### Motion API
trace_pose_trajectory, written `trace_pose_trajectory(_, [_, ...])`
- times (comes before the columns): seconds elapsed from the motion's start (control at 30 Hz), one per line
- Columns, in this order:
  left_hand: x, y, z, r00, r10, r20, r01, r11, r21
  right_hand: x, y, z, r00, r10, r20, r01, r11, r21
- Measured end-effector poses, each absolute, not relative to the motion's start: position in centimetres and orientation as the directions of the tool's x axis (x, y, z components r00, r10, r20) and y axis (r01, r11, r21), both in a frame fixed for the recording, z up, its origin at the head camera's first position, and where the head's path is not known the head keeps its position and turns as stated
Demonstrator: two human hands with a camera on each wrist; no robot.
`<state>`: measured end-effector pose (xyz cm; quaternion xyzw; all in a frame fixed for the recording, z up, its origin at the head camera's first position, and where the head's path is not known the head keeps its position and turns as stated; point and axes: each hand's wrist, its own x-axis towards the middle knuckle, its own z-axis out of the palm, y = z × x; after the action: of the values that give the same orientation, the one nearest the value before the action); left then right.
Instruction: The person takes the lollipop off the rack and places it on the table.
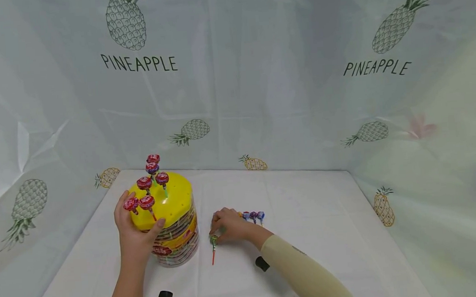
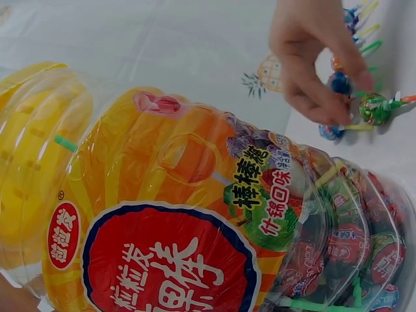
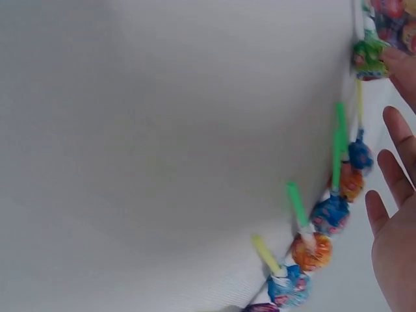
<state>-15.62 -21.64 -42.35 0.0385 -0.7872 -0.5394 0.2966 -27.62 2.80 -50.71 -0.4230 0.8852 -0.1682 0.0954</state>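
Note:
A clear plastic lollipop jar [image 1: 177,238] with a yellow lid [image 1: 176,194] stands at the left of the table; several red-wrapped lollipops [image 1: 146,202] stick up from the lid. My left hand [image 1: 133,231] grips the jar around its lid, thumb on the near side and fingers along the left. In the left wrist view the jar's printed label [image 2: 162,253] fills most of the picture, with wrapped candy visible through the wall. To the right of the jar, my right hand [image 1: 231,225] pinches a green-wrapped lollipop [image 1: 213,240] by its head, its red stick pointing towards me.
A row of lollipops in blue, orange and purple wrappers [image 3: 331,214] lies on the white table [image 1: 301,217] beside and behind my right hand. Pale cloth printed with pineapples [image 1: 195,129] hangs around the back and sides.

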Motion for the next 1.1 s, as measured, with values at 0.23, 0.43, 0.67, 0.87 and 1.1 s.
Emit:
trace_pose_trajectory(0.23, [-15.6,-21.7,-42.4,-0.822,-0.382,0.423,0.254,0.419,0.872,-28.0,3.1,-47.6,-0.705,-0.702,0.098,-0.592,0.507,-0.626])
trace_pose_trajectory(0.43, [-15.7,-21.9,-42.6,-0.816,-0.378,0.438,0.27,0.42,0.866,-28.1,3.0,-44.2,-0.77,-0.604,0.205,-0.471,0.321,-0.822])
trace_pose_trajectory(0.67, [-15.6,-21.8,-42.5,-0.816,-0.381,0.435,0.268,0.417,0.868,-27.1,2.1,-39.6,-0.758,-0.538,0.368,-0.501,0.121,-0.857])
trace_pose_trajectory(0.87, [-15.6,-21.7,-42.3,-0.819,-0.379,0.431,0.264,0.419,0.869,-26.2,0.8,-37.1,-0.693,-0.54,0.478,-0.559,-0.018,-0.829])
trace_pose_trajectory(1.1, [-15.5,-21.7,-42.5,-0.821,-0.378,0.428,0.257,0.425,0.868,-25.4,-1.4,-35.7,-0.597,-0.578,0.556,-0.604,-0.131,-0.786])
